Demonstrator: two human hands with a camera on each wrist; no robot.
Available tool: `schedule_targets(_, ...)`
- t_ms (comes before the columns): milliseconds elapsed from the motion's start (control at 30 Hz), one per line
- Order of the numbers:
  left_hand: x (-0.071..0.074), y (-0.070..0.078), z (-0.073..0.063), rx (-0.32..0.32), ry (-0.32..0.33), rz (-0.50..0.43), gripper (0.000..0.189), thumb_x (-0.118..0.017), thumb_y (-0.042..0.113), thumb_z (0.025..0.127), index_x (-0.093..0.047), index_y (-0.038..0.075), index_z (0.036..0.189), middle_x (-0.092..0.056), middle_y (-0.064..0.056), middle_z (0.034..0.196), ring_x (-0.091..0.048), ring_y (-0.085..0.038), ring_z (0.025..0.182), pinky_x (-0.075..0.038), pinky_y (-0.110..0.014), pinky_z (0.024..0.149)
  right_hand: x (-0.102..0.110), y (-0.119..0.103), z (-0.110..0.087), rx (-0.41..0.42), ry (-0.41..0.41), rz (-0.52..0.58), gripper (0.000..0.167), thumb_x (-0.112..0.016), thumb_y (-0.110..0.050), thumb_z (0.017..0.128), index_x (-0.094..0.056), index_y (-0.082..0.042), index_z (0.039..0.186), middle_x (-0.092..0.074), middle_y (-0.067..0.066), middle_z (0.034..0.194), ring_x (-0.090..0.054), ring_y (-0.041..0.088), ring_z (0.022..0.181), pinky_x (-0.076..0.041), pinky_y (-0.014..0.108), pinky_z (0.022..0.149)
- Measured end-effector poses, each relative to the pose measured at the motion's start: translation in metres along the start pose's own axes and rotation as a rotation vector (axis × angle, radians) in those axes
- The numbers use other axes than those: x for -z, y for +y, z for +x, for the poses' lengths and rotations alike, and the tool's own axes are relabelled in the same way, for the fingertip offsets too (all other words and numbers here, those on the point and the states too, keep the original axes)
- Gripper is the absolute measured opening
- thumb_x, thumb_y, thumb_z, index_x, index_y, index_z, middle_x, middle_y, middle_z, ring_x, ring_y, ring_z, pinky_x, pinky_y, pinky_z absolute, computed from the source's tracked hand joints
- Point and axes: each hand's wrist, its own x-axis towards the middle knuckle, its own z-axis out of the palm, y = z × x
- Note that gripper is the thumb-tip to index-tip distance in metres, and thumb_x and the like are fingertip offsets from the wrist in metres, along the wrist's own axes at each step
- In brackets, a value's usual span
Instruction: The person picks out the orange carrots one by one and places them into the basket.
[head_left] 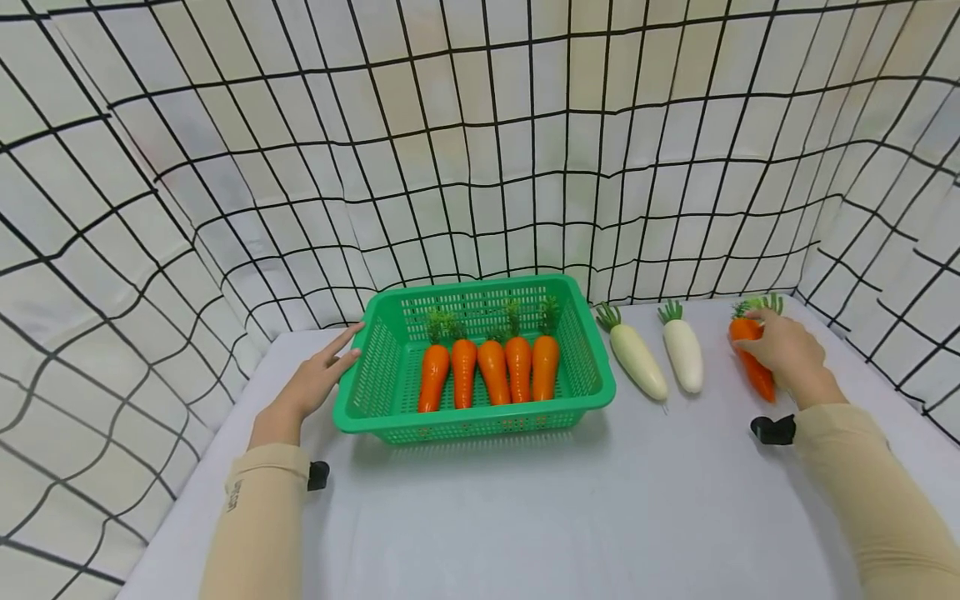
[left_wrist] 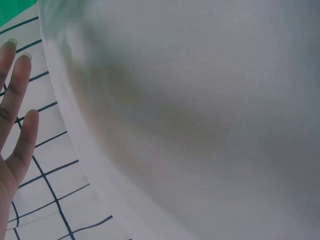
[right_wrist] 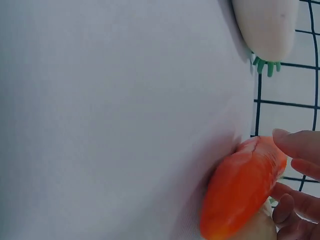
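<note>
A green plastic basket [head_left: 360, 421] stands on the table with several orange carrots [head_left: 491, 371] in a row inside, leaves toward the back. My left hand [head_left: 318, 379] has its fingers extended against the basket's left rim; in the left wrist view those fingers [left_wrist: 17, 90] look straight and spread. Far to the right, my right hand [head_left: 787, 346] holds another carrot [head_left: 753, 371] near its leafy top. In the right wrist view, the thumb and fingers lie on either side of this carrot [right_wrist: 242, 185], and a pale radish [right_wrist: 260, 227] shows partly beneath it.
Two white radishes with green tops, one slanted [head_left: 637, 362] and one more upright [head_left: 683, 357], lie between the basket and my right hand. A black wire grid [head_left: 487, 150] over white cloth walls in the table's back and sides.
</note>
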Motion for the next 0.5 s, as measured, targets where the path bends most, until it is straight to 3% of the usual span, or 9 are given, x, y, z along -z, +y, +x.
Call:
schedule_targets(233, 0.0, 0.0, 0.0, 0.004, 0.001, -0.008, 0.067, -0.034, 0.058, 0.108, -0.014, 0.032, 0.167, -0.036, -0.037, 0.153, -0.044, -0.059, 0.132, -0.029, -0.08, 0.102, -0.009, -0.013, 0.004, 0.039, -0.037, -0.033, 0.064, -0.067, -0.026, 0.098, -0.037, 0.005, 0.144, -0.052, 0.038, 0.127, -0.055, 0.052, 0.099, -0.049, 0.052, 0.07)
schedule_targets(500, 0.0, -0.002, 0.001, 0.012, 0.005, -0.012, 0.068, -0.034, 0.059, 0.108, -0.014, 0.032, 0.166, -0.036, -0.038, 0.154, -0.04, -0.061, 0.134, -0.029, -0.081, 0.102, -0.012, -0.022, 0.007, 0.05, -0.091, -0.052, 0.065, -0.066, -0.025, 0.097, -0.036, 0.009, 0.143, -0.05, 0.041, 0.126, -0.053, 0.053, 0.101, -0.048, 0.062, 0.082)
